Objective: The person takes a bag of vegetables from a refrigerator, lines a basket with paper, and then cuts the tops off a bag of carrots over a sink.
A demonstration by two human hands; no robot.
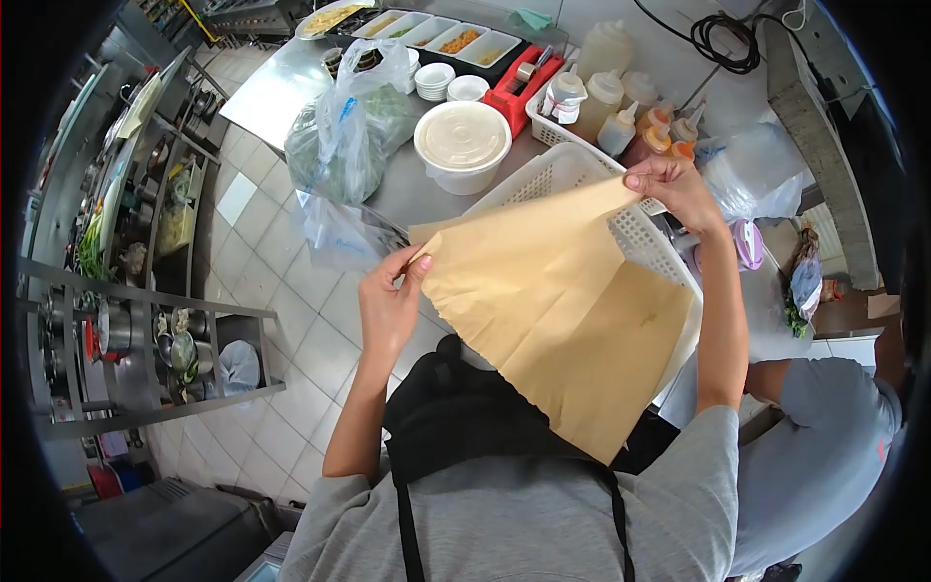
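Note:
A sheet of brown paper (pixel 524 262) is stretched between my hands, creased and hanging down in front of my black apron. My left hand (pixel 390 296) pinches its left corner between thumb and fingers. At the upper right corner, my right hand (pixel 677 191) has the paper pinched the same way. More brown paper (pixel 635 335) shows below and to the right, partly overlapped by the held sheet. Behind the paper stands a white perforated plastic basket (pixel 659 254), mostly covered by it.
Beyond the basket are a lidded white tub (pixel 463 145), a red tape dispenser (pixel 524 89), several sauce bottles (pixel 601 97) and a plastic bag of greens (pixel 349 136). Metal shelves (pixel 145 320) line the left side. Another person (pixel 815 456) is close on my right.

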